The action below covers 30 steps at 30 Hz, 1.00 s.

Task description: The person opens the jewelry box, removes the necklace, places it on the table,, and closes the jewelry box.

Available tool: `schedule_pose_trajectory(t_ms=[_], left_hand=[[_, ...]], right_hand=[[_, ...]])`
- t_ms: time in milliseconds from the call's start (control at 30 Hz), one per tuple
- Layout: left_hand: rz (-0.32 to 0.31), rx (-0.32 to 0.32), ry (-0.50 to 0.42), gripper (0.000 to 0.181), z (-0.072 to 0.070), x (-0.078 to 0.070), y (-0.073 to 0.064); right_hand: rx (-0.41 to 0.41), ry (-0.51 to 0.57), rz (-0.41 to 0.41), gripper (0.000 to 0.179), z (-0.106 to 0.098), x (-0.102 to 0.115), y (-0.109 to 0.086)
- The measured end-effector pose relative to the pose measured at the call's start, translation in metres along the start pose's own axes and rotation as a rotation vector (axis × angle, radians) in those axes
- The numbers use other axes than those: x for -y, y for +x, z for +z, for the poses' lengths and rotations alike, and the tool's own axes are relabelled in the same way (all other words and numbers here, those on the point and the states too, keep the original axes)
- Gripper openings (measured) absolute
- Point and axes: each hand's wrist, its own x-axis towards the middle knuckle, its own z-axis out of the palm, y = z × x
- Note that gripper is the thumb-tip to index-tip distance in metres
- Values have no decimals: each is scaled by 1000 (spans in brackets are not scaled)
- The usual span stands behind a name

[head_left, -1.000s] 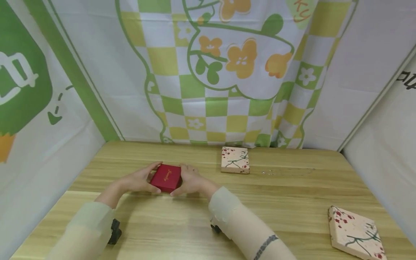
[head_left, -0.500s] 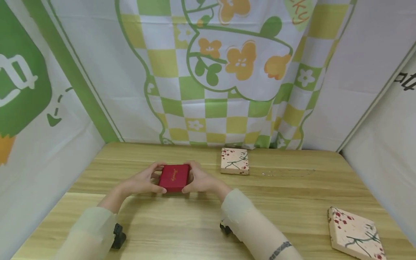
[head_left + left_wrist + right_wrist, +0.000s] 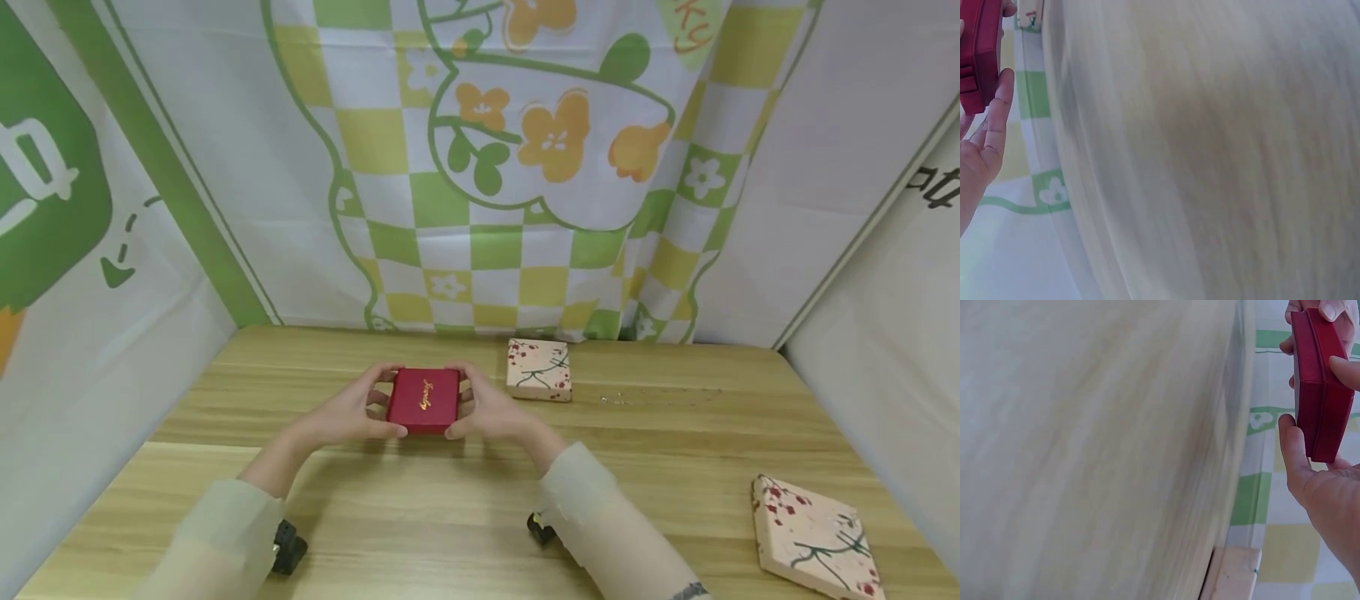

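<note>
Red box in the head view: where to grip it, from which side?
Likely the left and right ends of the red box, one hand from each side: it is squarish, low and top-up, with opposed walls. The left hand and right hand hold it so, thumbs at its near edge. A seam shows along its wall, so fingers should span both halves.

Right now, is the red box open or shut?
The red box is shut: in the right wrist view, its lid meets its base without a visible gap.
</note>
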Motion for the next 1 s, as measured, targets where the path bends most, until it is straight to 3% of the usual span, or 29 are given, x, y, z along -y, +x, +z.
schedule_pose_trajectory(t_ms=[467, 1000], left_hand=[[68, 7, -27, 94, 23, -25, -3], [170, 78, -154, 93, 53, -49, -9]], right_hand=[[-52, -94, -71, 98, -19, 3, -38], [-19, -115, -175, 98, -39, 11, -90]])
